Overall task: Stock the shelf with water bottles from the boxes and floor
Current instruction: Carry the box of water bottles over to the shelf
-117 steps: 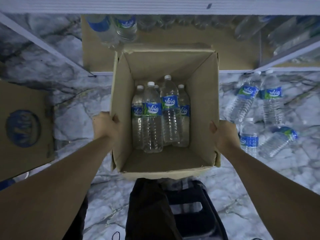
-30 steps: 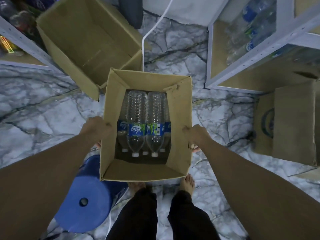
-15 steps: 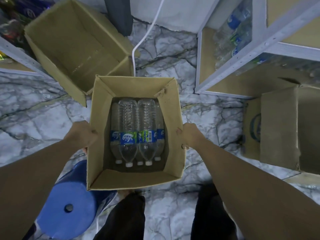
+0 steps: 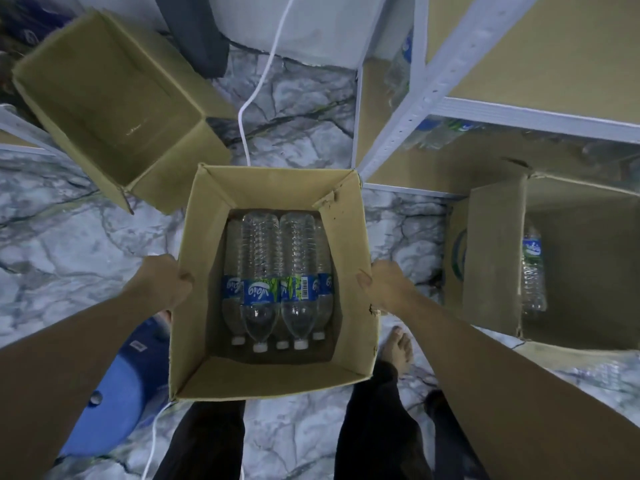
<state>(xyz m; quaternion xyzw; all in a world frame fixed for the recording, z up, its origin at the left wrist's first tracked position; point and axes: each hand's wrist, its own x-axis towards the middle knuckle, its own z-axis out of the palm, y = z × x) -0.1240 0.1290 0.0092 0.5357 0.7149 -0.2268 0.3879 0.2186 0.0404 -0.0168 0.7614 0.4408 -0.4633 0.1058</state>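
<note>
The white metal shelf rack (image 4: 427,88) looms on the right, nearer the box than half a second ago. The open brown cardboard box (image 4: 349,237) hangs above the floor, 5 clear plastic water bottles (image 4: 263,258) lying inside. Left hand (image 4: 161,284) and right hand (image 4: 386,285) still clamp its side walls, fingers curled tight.

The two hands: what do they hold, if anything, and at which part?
Both hold the cardboard box of water bottles: the left hand grips the rim of its left wall, the right hand the rim of its right wall.
</note>
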